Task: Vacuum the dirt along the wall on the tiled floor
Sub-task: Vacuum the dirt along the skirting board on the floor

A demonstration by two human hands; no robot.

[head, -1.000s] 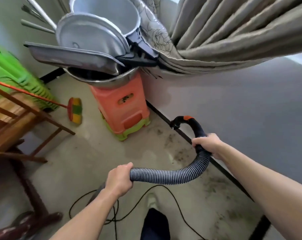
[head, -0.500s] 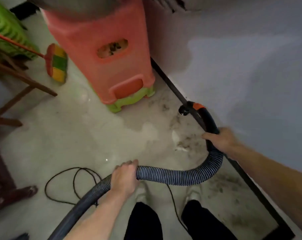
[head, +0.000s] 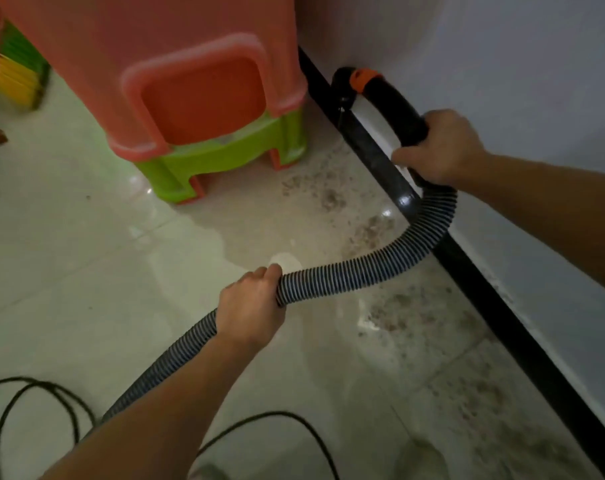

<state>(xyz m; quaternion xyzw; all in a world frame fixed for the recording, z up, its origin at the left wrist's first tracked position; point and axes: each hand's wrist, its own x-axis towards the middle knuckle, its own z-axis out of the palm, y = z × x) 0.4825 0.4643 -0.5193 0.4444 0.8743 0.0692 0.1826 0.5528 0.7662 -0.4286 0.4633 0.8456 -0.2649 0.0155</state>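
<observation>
Grey ribbed vacuum hose [head: 346, 277] runs in an S-curve above the tiled floor [head: 86, 254] to a curved black wand [head: 394, 98] with an orange collar [head: 363, 77], tip down at the black skirting [head: 502, 313] of the pale wall [head: 502, 64]. Brown dirt [head: 374, 233] lies in patches along the skirting, some beneath the hose.

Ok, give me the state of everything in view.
left hand, grips the hose.
right hand, grips the black handle.
hose, curved, held off the floor.
nozzle end, pointing down by the skirting.
dirt, scattered along the wall.
orange stool, upright, stacked on the green stool.
cord, lying in loose loops.
</observation>
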